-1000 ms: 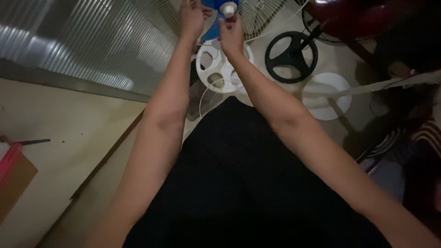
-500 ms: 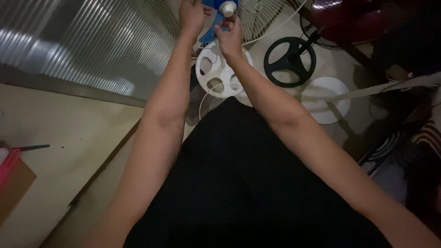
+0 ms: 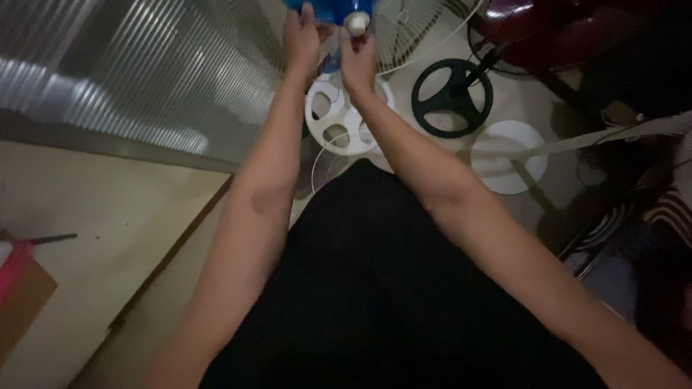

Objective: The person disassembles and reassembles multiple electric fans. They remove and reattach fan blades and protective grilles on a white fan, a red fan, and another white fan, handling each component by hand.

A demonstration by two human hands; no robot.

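- At the far top edge of my view, a blue fan blade (image 3: 333,10) sits between both hands, with most of it cut off by the frame, so I can't make out its full shape.
- On its front is a small white cap (image 3: 357,22); my right hand (image 3: 357,61) has its fingertips pinched closed around it.
- My left hand (image 3: 301,42) is curled against the left side of the blue blade and gripping it, though the fingers' far side is hidden from me.
- Just behind and to the right of the hands, a white wire fan guard (image 3: 414,32) runs out of the picture at the top.
- Below the hands, on the floor, lies a white round base with cut-outs (image 3: 339,115), partly covered by my right forearm.
- Right of it are a black round fan base (image 3: 452,97) and, nearer, a plain white disc base (image 3: 508,155) crossed by a pale pole.
- Far right is dark, and I can only make out a dark red fan housing (image 3: 537,29).
- Left of the hands is a ribbed translucent panel (image 3: 137,79).
- At the near left edge, a red object (image 3: 13,270) is cut off and unclear.
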